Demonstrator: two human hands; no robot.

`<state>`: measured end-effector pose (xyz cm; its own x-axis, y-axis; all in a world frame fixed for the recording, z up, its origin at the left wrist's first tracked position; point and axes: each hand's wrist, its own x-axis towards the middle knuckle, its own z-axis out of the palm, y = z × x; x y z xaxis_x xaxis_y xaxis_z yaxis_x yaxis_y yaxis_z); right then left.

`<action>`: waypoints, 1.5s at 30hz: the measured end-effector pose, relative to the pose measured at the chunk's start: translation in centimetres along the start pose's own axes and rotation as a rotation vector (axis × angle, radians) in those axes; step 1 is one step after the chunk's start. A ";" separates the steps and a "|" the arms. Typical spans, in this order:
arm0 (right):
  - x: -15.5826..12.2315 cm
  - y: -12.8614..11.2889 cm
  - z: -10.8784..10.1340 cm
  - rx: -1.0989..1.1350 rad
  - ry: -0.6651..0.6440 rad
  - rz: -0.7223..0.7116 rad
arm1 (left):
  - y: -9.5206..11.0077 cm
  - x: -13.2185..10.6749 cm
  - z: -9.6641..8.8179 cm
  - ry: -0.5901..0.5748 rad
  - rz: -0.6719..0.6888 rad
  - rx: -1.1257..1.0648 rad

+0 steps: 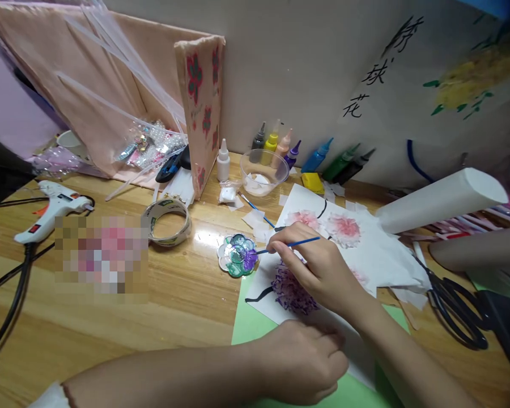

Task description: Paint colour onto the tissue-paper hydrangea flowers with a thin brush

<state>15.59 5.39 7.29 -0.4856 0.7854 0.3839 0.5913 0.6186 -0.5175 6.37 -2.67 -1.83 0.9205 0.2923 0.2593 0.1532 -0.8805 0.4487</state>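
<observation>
My right hand (318,263) pinches a blue paintbrush (300,243), its tip at the purple paint in a flower-shaped palette (238,258). Green paint fills other wells of the palette. My left hand (304,360) lies curled on the lower part of the sheets; its fingertips are hidden, and I cannot see whether anything is in them. Between my hands, a purple tissue flower (295,292) sits on the white paper (261,280), beside a black painted stem. Pink tissue flowers (344,229) are further up the sheet. Green paper (246,323) lies underneath.
Several paint bottles (318,156) line the wall beside a clear bowl (263,173). A second paintbrush (257,209) lies near tissue scraps. A tape roll (167,222) and a glue gun (53,209) are at left. Scissors (459,309) and a paper roll (444,201) are at right.
</observation>
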 end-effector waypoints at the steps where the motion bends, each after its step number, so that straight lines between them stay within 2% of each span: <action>1: 0.0 0.1 0.1 -0.006 -0.018 0.012 | 0.0 0.0 0.0 0.004 0.000 -0.004; 11: 0.0 0.5 0.3 -0.006 0.005 0.012 | -0.1 -0.1 0.0 0.013 -0.004 -0.028; 14: 0.0 0.4 -0.8 0.003 0.087 -0.012 | -0.1 -0.1 0.0 0.005 -0.010 -0.041; 17: -0.2 0.4 -2.5 -0.008 0.149 0.037 | -0.1 -0.3 -0.1 0.003 -0.021 -0.052; 21: -0.5 1.0 -3.8 0.025 0.112 0.120 | -0.1 -0.5 0.2 0.033 -0.016 -0.042; 27: -1.2 2.2 -2.8 -0.047 0.043 0.015 | 0.0 -0.5 0.4 0.083 -0.010 -0.017; 31: -1.3 2.2 -2.7 -0.097 0.052 -0.050 | 0.0 -0.5 0.1 0.073 -0.015 -0.039; 35: -1.3 2.0 -3.0 -0.094 0.112 -0.068 | 0.0 -0.5 0.1 0.053 -0.017 -0.062; 40: -1.3 2.2 -2.9 -0.122 0.030 -0.066 | 0.0 -0.5 0.2 0.064 -0.010 -0.037; 45: -1.4 2.1 -3.0 -0.111 0.078 -0.099 | 0.0 -0.6 0.3 0.085 -0.011 -0.020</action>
<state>19.41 5.69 7.96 -0.4961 0.7170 0.4897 0.6122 0.6888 -0.3883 5.91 -2.91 -2.23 0.8849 0.3332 0.3255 0.1553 -0.8699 0.4682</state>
